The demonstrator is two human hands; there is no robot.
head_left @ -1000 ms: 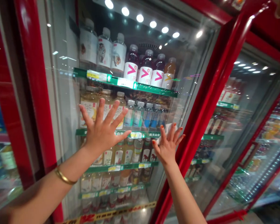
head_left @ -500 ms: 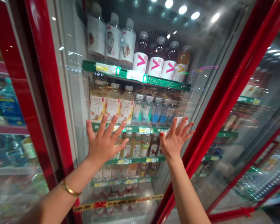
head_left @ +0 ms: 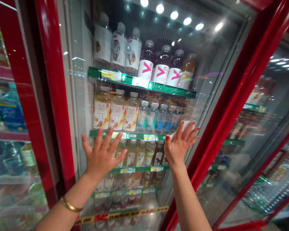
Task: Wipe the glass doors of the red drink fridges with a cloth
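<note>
A glass door (head_left: 73, 106) in a red frame stands before me, with shelves of bottled drinks behind it. My left hand (head_left: 102, 155) is spread against or just before the glass, fingers pointing up and holding nothing. It sits below a row of tea bottles (head_left: 118, 114). My right hand (head_left: 179, 146) lies with fingers stretched and apart at the door's right side. Beneath its fingers is a white piece (head_left: 186, 123), perhaps tissue or cloth, mostly hidden by the hand. A gold bangle (head_left: 71, 205) circles my left wrist.
Large white-labelled bottles (head_left: 119, 48) stand on the top shelf beside dark drinks with a pink V. A red door frame post (head_left: 231, 106) slants along the right. More drink shelves show behind glass on both sides. A yellow strip (head_left: 132, 214) crosses the door low down.
My left hand has slid a little left and down over the glass, still spread. The right hand and the white piece stay in nearly the same place. The view has shifted slightly.
</note>
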